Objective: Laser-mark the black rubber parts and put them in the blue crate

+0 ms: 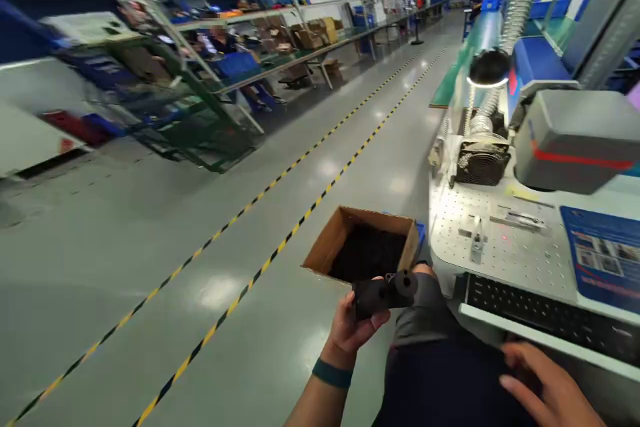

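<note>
My left hand [351, 329], with a dark green band on the wrist, grips black plastic parts [380, 295]; a rounded end with a small hole points to the right. The parts are held just above the near rim of an open cardboard box [320, 250] on the floor. Inside the box lies a dark heap of black pieces [370, 250], too dark to tell apart. My right hand [550, 380] is low at the right, below the keyboard, blurred, with thumb and forefinger apart; the gap between them is dark, and I make out nothing held there.
At the right stands a white workbench with a perforated metal plate [450, 233], a small fixture [477, 240], a grey machine head [575, 137], a fan [483, 163] and a keyboard [545, 317]. Yellow-black floor tape [280, 247] runs along the aisle. Shelved benches with a seated person line the left.
</note>
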`<act>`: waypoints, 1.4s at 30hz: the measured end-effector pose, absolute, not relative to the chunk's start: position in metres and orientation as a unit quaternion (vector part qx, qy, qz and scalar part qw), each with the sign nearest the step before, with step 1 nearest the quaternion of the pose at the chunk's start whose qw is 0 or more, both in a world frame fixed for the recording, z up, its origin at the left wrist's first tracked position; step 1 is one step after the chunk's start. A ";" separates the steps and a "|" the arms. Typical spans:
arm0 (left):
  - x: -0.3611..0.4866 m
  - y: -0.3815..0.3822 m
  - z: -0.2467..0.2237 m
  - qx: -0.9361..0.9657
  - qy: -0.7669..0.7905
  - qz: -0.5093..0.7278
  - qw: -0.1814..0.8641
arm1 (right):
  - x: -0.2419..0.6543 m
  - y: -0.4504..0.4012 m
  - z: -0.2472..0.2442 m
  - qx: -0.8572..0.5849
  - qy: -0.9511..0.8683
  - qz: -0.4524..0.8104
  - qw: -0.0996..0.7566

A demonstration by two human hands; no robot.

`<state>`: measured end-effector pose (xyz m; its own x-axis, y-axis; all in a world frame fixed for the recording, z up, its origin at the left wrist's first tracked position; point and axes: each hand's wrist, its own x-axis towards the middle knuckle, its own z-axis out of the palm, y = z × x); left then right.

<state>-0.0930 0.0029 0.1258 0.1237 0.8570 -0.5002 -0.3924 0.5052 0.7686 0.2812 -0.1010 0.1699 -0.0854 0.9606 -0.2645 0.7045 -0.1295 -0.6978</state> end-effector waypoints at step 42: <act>-0.023 -0.008 0.003 -0.057 0.352 0.270 0.894 | 0.318 0.122 0.162 -0.811 -0.529 0.057 0.243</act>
